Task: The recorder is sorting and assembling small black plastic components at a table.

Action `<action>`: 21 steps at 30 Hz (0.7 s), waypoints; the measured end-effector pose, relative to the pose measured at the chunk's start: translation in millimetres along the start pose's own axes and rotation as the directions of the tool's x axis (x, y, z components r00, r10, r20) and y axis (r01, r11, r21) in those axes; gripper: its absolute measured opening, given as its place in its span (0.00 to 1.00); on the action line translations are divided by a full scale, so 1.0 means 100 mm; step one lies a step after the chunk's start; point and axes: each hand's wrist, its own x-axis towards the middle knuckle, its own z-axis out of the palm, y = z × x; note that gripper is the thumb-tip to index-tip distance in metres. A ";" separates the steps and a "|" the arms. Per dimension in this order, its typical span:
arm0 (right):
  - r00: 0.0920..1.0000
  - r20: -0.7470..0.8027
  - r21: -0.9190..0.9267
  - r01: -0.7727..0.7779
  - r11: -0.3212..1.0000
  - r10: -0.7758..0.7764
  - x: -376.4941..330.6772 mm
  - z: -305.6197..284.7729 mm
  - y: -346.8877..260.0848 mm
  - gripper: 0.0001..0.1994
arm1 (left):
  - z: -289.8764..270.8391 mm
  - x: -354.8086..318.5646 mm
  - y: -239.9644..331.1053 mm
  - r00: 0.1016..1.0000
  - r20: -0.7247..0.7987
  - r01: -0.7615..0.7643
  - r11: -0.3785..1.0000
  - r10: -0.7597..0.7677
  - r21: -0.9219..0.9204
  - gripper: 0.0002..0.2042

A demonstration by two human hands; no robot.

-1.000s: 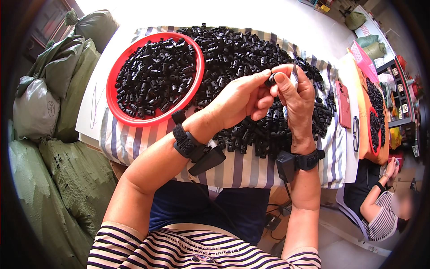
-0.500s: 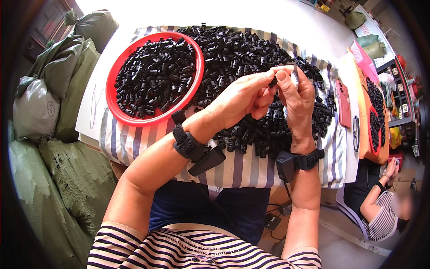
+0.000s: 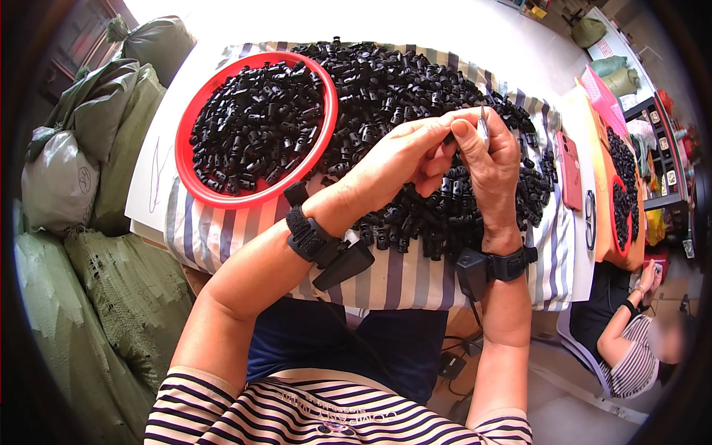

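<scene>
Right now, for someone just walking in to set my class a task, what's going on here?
A person's left hand pinches a small black part, mostly hidden by the fingers. The right hand meets it, holding a slim pointed tool. Both are above a pile of similar parts on a striped cloth. More fill the red basin at left.
</scene>
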 end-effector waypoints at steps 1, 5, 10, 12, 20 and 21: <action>1.000 0.000 0.002 0.000 1.000 0.000 0.00 0.01 -0.01 0.07 | 0.00 0.00 0.00 1.000 -0.005 -0.019 0.999 0.019 0.037 0.17; 1.000 0.012 0.040 0.003 0.999 -0.003 0.00 0.02 -0.01 0.07 | -0.01 0.00 -0.02 0.997 -0.042 -0.062 0.989 0.068 0.136 0.18; 0.999 -0.035 -0.050 0.009 0.999 -0.011 0.01 -0.01 0.05 0.09 | 0.02 -0.01 0.01 0.999 -0.037 -0.024 0.998 0.026 0.065 0.18; 0.996 -0.051 0.032 -0.073 0.997 0.074 0.00 -0.02 0.04 0.11 | 0.02 0.00 0.00 0.999 -0.038 0.000 1.000 -0.001 -0.011 0.18; 0.999 0.038 -0.212 0.024 0.977 -0.016 0.01 -0.03 0.03 0.26 | -0.13 0.06 -0.01 0.994 -0.106 -0.004 0.967 -0.024 -0.256 0.17; 0.997 0.066 -0.241 0.060 0.969 -0.046 0.00 -0.01 0.02 0.30 | -0.12 0.06 -0.01 0.993 -0.115 -0.001 0.968 -0.028 -0.249 0.17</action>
